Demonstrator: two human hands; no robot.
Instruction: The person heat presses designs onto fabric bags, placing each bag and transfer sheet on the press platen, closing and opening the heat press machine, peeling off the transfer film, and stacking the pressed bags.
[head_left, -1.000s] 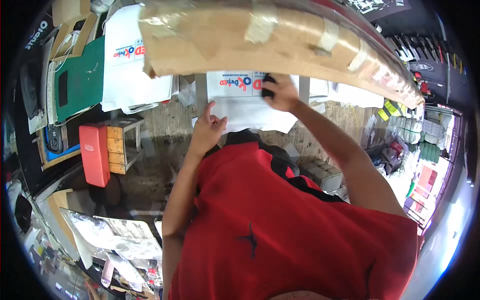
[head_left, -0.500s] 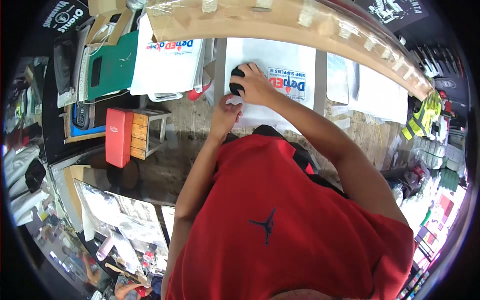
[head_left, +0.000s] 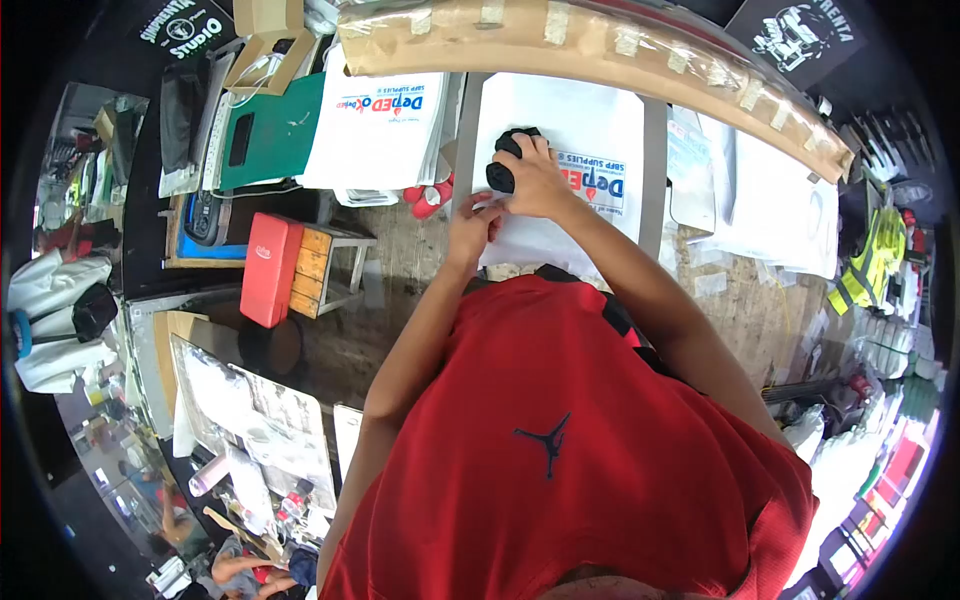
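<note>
A white printed sheet (head_left: 560,110) lies on a grey board (head_left: 652,180) in front of me. My right hand (head_left: 538,180) is closed around a black cloth-like pad (head_left: 505,172), pressed on the sheet left of its blue and red print. Just below and to the left, my left hand (head_left: 475,228) rests at the sheet's left edge with its fingers curled together. Whether anything is pinched in those fingers is too small to tell.
A long cardboard piece (head_left: 590,42) with tape runs above the board. Printed sheets (head_left: 370,140) are stacked at left, beside a green board (head_left: 270,135). A red box (head_left: 270,268) stands lower left. White sheets (head_left: 770,215) lie at right. Another person (head_left: 240,572) appears at bottom left.
My right hand moved left across the sheet with the black pad, from over the print to beside it. My left hand's raised finger has curled in. The view has shifted.
</note>
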